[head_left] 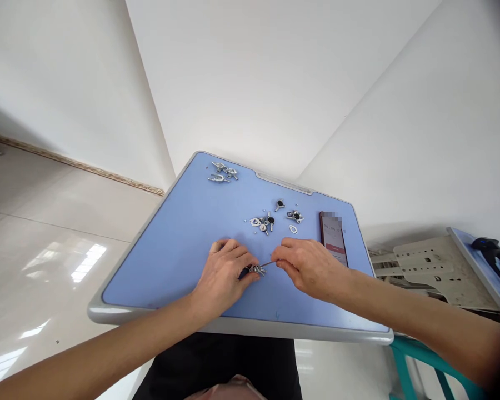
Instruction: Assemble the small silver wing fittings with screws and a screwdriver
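Observation:
My left hand (227,269) is closed, with thumb and fingers pinching a small silvery metal part (257,270) low over the blue tabletop. My right hand (306,264) is closed around a thin rod-like tool (269,263), mostly hidden by the fingers. Its tip reaches the metal part; whether it touches is too small to tell. Beyond my hands lie similar metal parts with black round centres, one cluster (270,220) nearer the middle, another part (295,216) to the right and one more (279,204) behind. A flat oval metal plate (293,229) lies close by.
Several silvery metal pieces (219,178) lie near the table's far left corner. A phone showing a timer (333,239) rests at the right. The small blue table (158,250) has a raised grey rim and stands by a white wall. A teal stool (420,355) is lower right.

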Available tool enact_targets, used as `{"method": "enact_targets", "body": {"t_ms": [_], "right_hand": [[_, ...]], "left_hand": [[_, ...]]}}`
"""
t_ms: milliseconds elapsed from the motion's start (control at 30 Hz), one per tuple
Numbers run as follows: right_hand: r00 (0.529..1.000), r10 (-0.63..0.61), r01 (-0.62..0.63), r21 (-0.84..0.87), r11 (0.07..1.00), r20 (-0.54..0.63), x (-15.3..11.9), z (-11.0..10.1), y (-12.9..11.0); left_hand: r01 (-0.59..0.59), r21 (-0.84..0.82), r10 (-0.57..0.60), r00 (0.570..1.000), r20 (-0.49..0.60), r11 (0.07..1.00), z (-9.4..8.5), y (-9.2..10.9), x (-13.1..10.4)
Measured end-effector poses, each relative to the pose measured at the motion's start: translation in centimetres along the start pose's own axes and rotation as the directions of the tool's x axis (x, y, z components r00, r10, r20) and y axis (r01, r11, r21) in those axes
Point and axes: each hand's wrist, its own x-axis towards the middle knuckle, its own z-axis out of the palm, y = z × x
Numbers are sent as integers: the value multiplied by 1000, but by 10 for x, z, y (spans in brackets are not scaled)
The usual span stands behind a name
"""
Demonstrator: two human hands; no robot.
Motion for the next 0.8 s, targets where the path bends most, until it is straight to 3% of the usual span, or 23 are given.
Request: {"method": "enact_targets", "body": {"t_ms": [200, 300, 367, 433, 533, 633, 800], "right_hand": [[990, -103, 113, -99, 989, 99, 3, -5, -10], [981, 146, -135, -93, 987, 130, 10, -10, -14], [919, 331, -307, -139, 942, 212, 14, -14, -14], [874, 371, -329, -182, 927, 314, 18, -17, -13], [911, 213, -138, -224, 965, 354, 20, -20, -14], [943, -4, 124, -341, 932, 331, 19, -22, -18], [886, -323, 453, -464, 761, 333, 16, -23, -19]], "left_hand": [[6, -12, -6, 1000, 16, 1000, -1, -1, 1], [-4, -10, 4, 1000, 10, 1000, -1, -2, 0], [-14, -10, 14, 1000, 4, 1000, 0, -3, 0], [-18, -9, 18, 1000, -6, 1000, 1, -3, -1], [-29, -16, 29, 999, -14, 999, 2, -3, -1], [-33, -22, 33, 999, -17, 999, 2, -3, -1], [-40, -18, 40, 999, -13, 999, 1, -4, -1]]}}
